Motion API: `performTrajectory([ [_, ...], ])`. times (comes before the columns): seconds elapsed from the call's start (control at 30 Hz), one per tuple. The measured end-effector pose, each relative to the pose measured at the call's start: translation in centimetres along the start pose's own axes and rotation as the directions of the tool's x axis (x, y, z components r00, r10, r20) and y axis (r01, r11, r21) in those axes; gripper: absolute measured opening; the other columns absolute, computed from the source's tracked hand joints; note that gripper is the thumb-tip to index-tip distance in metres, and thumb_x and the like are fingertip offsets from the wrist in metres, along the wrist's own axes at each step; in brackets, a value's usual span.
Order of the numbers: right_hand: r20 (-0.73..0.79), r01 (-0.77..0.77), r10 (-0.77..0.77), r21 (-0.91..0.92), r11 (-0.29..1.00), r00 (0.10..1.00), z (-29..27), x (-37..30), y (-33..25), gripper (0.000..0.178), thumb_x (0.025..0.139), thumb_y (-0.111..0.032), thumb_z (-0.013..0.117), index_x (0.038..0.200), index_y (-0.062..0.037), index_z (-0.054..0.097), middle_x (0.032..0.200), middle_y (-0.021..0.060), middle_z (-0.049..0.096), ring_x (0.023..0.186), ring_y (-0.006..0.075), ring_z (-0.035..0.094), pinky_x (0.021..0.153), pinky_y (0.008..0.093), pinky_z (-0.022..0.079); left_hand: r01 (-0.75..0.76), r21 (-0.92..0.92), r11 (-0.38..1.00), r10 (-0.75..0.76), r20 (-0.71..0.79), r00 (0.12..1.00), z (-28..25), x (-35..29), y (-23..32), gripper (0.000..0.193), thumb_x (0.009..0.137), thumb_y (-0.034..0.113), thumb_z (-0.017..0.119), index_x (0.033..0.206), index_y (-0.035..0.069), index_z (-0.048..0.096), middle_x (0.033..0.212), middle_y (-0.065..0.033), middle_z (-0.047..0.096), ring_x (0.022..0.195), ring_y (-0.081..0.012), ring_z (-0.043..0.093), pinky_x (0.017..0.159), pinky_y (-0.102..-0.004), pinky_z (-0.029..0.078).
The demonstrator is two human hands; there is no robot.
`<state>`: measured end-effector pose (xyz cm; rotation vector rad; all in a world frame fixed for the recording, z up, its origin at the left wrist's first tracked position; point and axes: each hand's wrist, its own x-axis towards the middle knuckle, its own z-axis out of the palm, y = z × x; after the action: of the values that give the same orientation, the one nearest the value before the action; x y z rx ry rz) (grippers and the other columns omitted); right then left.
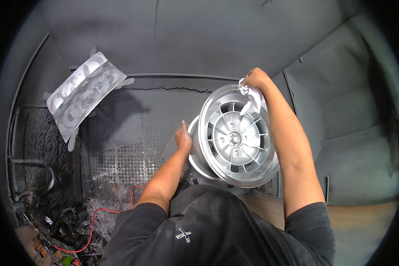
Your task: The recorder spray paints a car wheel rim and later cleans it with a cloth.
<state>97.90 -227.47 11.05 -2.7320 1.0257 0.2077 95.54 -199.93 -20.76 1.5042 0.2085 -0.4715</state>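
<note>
A silver alloy wheel rim stands tilted in front of my body, its spoked face and round hub turned up toward me. On its left side, my left hand grips the back edge, thumb pointing up and the other fingers mostly hidden. My right hand is closed on a crumpled white cloth at the rim's far upper lip. Part of the cloth hangs down over the inner barrel and the spokes. Whatever the rim rests on is largely hidden beneath it.
A silver-grey panel with swirled round marks leans at the far left. Dark grey walls enclose the space. Below lies a perforated floor mat. A red cable runs past dark clutter at the lower left.
</note>
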Motion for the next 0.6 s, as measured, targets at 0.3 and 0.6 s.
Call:
performTrajectory([
  [0.3, -0.009, -0.115, 0.115, 0.016, 0.993, 0.993, -0.8, -0.9, 3.2, 0.048, 0.072, -0.028, 0.088, 0.106, 0.0033, 0.079, 0.109, 0.0223, 0.077, 0.103, 0.0335, 0.075, 0.093, 0.041, 0.056, 0.06, -0.109, 0.992, -0.059, 0.013, 0.998, -0.1, 0.8, -1.0, 0.069, 0.109, 0.052, 0.043, 0.117, -0.008, 0.075, 0.108, -0.0218, 0.078, 0.103, -0.0306, 0.072, 0.096, -0.0402, 0.051],
  [0.6, -0.017, -0.339, 0.34, 0.035, 0.94, 0.94, -1.8, -5.7, 12.1, 0.048, 0.078, -0.03, 0.083, 0.11, 0.005, 0.078, 0.12, 0.0253, 0.074, 0.114, 0.0381, 0.071, 0.098, 0.0421, 0.054, 0.159, -0.147, 0.976, -0.147, 0.086, 0.985, -0.2, 0.7, -0.4, 0.066, 0.11, 0.048, 0.044, 0.112, -0.01, 0.075, 0.103, -0.0173, 0.078, 0.093, -0.0252, 0.072, 0.089, -0.037, 0.054],
])
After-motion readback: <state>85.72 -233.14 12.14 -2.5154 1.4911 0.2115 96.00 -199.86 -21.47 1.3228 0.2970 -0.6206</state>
